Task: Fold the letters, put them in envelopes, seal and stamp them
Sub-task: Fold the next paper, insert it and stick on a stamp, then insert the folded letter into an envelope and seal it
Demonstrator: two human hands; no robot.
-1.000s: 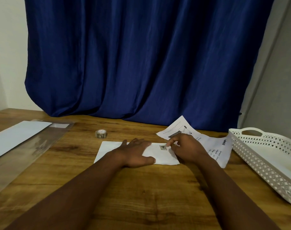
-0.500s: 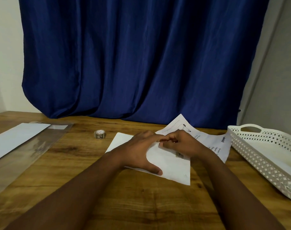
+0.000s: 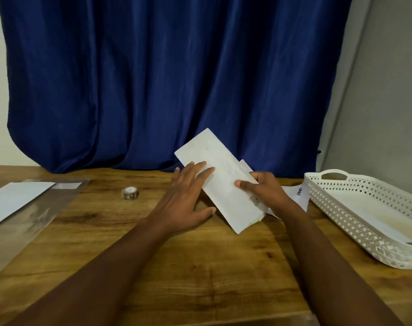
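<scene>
A white envelope (image 3: 220,175) is held up off the wooden table, tilted so its far end points up and left; a small stamp shows near its lower right edge. My right hand (image 3: 265,191) grips its right side, thumb on top. My left hand (image 3: 183,201) is spread open, its fingertips resting on the envelope's left edge. A printed letter sheet (image 3: 298,195) lies on the table behind my right hand, mostly hidden. A small roll of stamps (image 3: 130,193) stands on the table to the left of my left hand.
A white perforated basket (image 3: 365,212) with a handle sits at the right, something flat and white inside. At the far left lie a clear plastic sleeve (image 3: 28,217) and a white sheet (image 3: 14,198). A blue curtain hangs behind the wooden table (image 3: 188,267).
The envelope lay flat under both hands a second ago. It has been turned and lifted off the table by my right hand, and my left hand's palm has come off it.
</scene>
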